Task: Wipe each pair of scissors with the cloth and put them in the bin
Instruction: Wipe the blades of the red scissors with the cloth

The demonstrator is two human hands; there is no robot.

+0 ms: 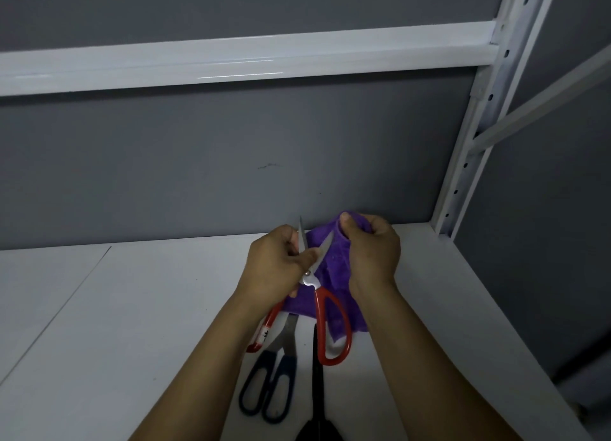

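My left hand [276, 265] holds the red-handled scissors [330, 328] near the pivot, with the blades spread open and pointing up. My right hand [372, 252] grips the purple cloth [334, 268] bunched around the right blade's tip. The cloth hangs down behind the scissors. On the white shelf [132, 325] below lie dark blue-handled scissors [271, 387] and black scissors [318, 384], blades pointing away from me. No bin is in view.
A grey back wall [198, 176] stands close behind the hands. A white upright post [469, 149] with holes rises at the right, and a white shelf beam [231, 60] runs overhead. The shelf's right edge drops off near the post.
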